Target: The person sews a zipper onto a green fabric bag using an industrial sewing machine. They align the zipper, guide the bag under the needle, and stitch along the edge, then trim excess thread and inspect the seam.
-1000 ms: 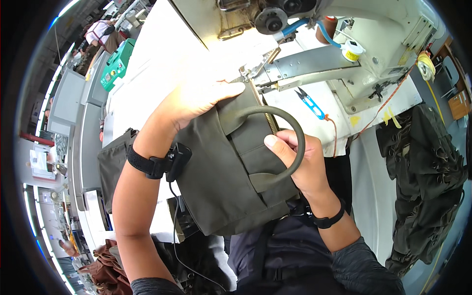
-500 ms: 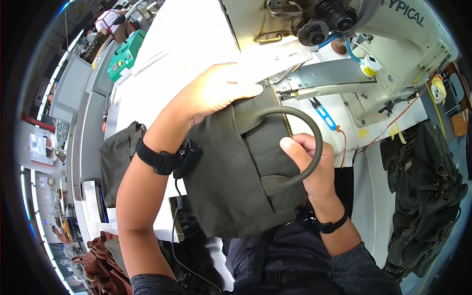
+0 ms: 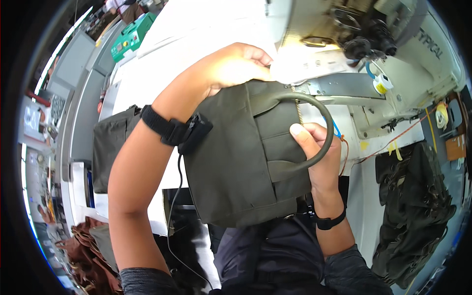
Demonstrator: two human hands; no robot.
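One olive bag, between the person's lap and the sewing machine, far edge near the machine's metal arm. Progress: handle looks joined at both ends; brass-toothed zipper lies along the right edge, seemingly in place. Stitching there is too small to tell, so what remains cannot be judged. Hands, two: left hand, fingers partly curled, touching the far edge, grip lost in glare, cannot tell; right hand, narrow, thumb and fingers pinching the bag's zipper edge, thumb inside the handle's loop.
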